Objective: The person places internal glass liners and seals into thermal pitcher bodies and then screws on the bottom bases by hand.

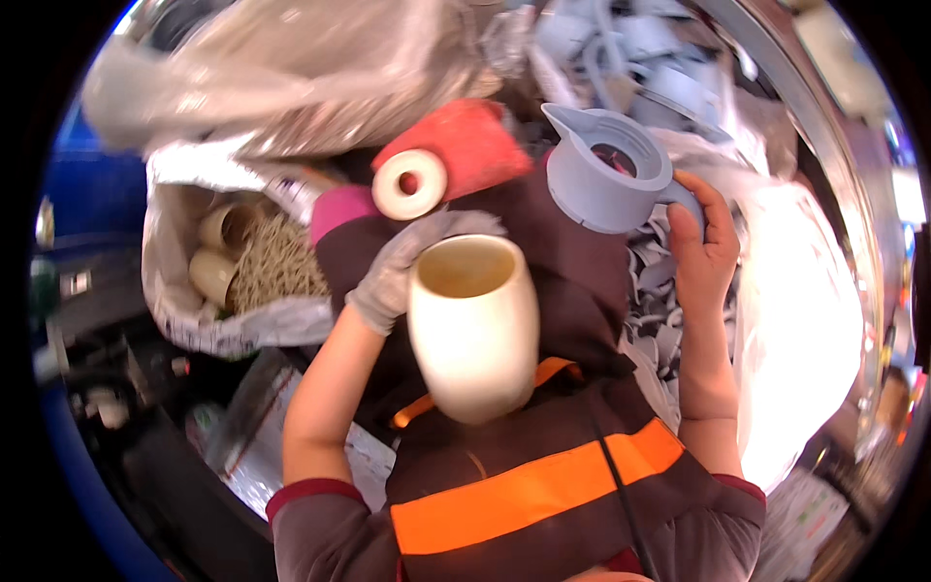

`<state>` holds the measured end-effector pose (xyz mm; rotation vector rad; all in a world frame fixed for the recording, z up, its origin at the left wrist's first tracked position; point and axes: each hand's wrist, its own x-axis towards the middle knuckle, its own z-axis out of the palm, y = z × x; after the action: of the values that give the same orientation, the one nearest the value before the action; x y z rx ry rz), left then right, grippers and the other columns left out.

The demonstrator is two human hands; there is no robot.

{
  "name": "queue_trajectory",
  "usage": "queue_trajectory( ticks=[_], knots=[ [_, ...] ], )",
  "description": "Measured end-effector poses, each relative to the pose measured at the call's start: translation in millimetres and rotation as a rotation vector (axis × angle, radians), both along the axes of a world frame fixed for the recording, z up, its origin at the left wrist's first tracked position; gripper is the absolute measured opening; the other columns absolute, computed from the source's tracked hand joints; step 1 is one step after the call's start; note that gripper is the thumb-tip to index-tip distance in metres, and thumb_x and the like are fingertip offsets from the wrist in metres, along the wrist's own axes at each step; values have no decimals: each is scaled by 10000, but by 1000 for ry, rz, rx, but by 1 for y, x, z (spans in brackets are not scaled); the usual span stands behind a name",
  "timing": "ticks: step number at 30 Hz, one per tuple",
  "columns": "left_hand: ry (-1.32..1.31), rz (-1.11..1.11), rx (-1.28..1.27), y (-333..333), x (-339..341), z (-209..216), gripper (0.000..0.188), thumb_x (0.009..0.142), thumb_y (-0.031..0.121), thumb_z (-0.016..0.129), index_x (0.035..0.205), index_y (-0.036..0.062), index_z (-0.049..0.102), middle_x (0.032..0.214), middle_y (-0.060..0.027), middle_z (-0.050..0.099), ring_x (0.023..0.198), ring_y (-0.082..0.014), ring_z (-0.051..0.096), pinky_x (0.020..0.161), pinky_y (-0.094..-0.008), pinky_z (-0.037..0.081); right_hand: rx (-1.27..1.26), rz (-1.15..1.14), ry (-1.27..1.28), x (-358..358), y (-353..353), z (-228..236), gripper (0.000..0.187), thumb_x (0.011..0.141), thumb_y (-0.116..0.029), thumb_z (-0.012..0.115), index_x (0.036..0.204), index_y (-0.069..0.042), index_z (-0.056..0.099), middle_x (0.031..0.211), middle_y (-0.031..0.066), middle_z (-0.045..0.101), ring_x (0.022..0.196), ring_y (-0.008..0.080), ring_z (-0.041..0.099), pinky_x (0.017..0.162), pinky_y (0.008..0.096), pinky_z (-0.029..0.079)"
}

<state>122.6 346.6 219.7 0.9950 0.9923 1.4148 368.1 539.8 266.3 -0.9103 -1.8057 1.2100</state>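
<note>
My left hand, in a pale grey glove, is wrapped round the far left side of a cream barrel-shaped vessel. The vessel stands mouth up and tilted in front of my apron, and its inside looks hollow. My bare right hand grips the handle of a light blue jug top with a spout pointing up and left. Through its round opening something dark and reddish shows. The two pieces are apart. Beyond my left hand, a cream ring with a central hole rests against a red bag.
At left, an open white sack holds cream cups and many thin cream parts. At right, a white sack contains small grey-blue parts. Light blue pieces pile up at the far right. Crumpled clear plastic lies far left.
</note>
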Motion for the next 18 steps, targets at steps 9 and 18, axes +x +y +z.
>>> queue_trajectory(
  ticks=[9, 18],
  knots=[
    [-931, 336, -132, -29, -3, -24, 662, 910, 526, 575, 1368, 66, 444, 1308, -133, 558, 1191, -242, 550, 1029, -405, 446, -758, 407, -186, -96, -56, 15, 328, 982, -288, 546, 1181, -32, 591, 640, -60, 392, 454, 31, 341, 428, 207, 289],
    [-1137, 240, -140, -17, -3, -49, 665, 834, 579, 635, 1225, 44, 572, 1204, -112, 630, 1086, -221, 605, 986, -380, 481, -716, 435, -185, -98, -53, -4, 299, 982, -262, 548, 1165, -31, 601, 618, -67, 410, 450, 22, 350, 426, 190, 279]
  ],
)
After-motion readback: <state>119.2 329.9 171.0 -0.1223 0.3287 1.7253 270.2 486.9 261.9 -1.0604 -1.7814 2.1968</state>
